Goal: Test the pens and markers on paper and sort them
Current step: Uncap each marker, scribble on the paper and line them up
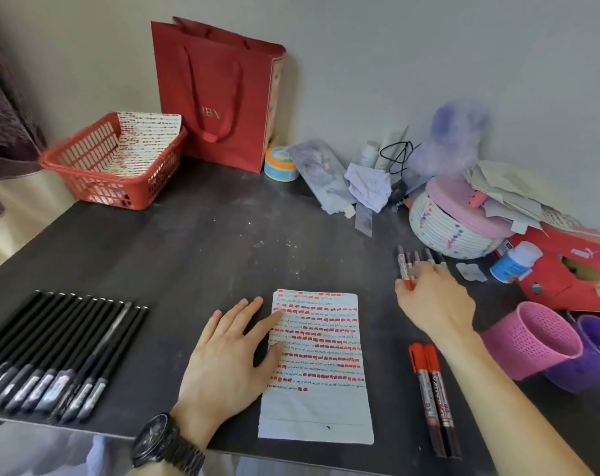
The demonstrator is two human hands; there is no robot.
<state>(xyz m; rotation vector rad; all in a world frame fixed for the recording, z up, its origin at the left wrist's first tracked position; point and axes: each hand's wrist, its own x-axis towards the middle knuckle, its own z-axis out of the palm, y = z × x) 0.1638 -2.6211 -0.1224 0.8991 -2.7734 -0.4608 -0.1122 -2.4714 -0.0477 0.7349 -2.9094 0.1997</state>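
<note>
The dark tabletop point(205, 242) carries a lined sheet of paper point(317, 403) near the middle, a row of black pens point(51, 352) at near left, and two red-capped markers point(434, 389) just right of the sheet. A red basket point(95, 187) and a red paper bag point(216, 97) stand far left; more markers point(420, 257) lie far right.
</note>
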